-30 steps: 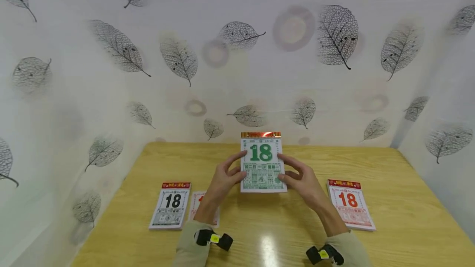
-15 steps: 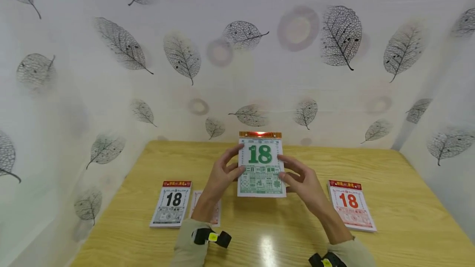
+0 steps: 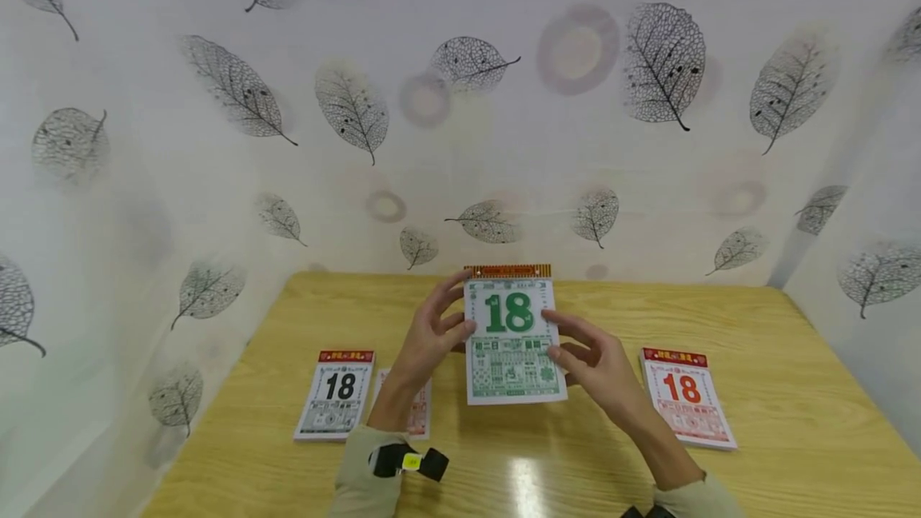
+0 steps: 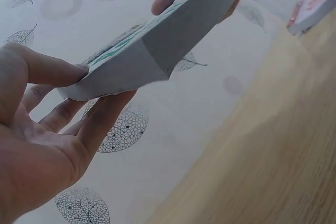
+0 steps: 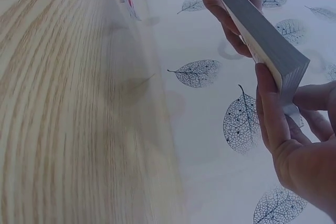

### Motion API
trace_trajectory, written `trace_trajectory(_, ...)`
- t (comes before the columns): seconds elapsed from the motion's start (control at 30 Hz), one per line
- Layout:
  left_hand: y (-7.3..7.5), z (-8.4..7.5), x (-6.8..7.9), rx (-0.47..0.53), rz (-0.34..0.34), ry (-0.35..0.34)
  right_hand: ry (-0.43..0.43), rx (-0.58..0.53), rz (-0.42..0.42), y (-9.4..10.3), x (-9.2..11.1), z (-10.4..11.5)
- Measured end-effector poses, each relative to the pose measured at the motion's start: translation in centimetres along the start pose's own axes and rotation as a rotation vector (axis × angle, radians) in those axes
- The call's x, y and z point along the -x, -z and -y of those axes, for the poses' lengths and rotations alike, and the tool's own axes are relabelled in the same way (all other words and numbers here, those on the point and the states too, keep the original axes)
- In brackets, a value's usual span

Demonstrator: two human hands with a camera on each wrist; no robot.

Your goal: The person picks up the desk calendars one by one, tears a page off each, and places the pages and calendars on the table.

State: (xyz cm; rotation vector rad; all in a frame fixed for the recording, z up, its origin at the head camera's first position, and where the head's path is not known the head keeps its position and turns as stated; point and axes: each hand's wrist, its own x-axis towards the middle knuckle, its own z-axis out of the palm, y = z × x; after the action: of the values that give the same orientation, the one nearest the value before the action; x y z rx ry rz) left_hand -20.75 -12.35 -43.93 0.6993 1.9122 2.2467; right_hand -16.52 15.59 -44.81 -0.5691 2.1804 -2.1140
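A thick tear-off calendar (image 3: 512, 358) with a green 18 and a red and gold header strip is held up above the table in the head view. My left hand (image 3: 424, 342) grips its left edge, thumb on the front page and a fingertip up by the header. On the opposite edge, my right hand (image 3: 603, 366) pinches the block between thumb and fingers. The left wrist view shows the calendar's thick page edge (image 4: 121, 72) with fingers beneath it. From the right wrist, its pages (image 5: 268, 40) appear edge-on, clear of the table.
A calendar with a black 18 (image 3: 335, 390) lies left on the wooden table (image 3: 583, 454). Beside it, a pink-printed calendar (image 3: 420, 414) is partly covered by my left forearm. A red 18 calendar (image 3: 687, 398) lies right. A leaf-patterned wall covering (image 3: 460, 150) rises behind.
The green calendar has come lower and looks larger, its header now less glossy. My left fingers have shifted up toward the header. My right hand has moved slightly down and right with the calendar.
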Motion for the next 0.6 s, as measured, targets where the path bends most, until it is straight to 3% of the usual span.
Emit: trace_trajectory(0.6,0.28,-0.10,-0.11,0.064,0.049,0.000,0.058,-0.018,0.039,-0.27,0.38,0.66)
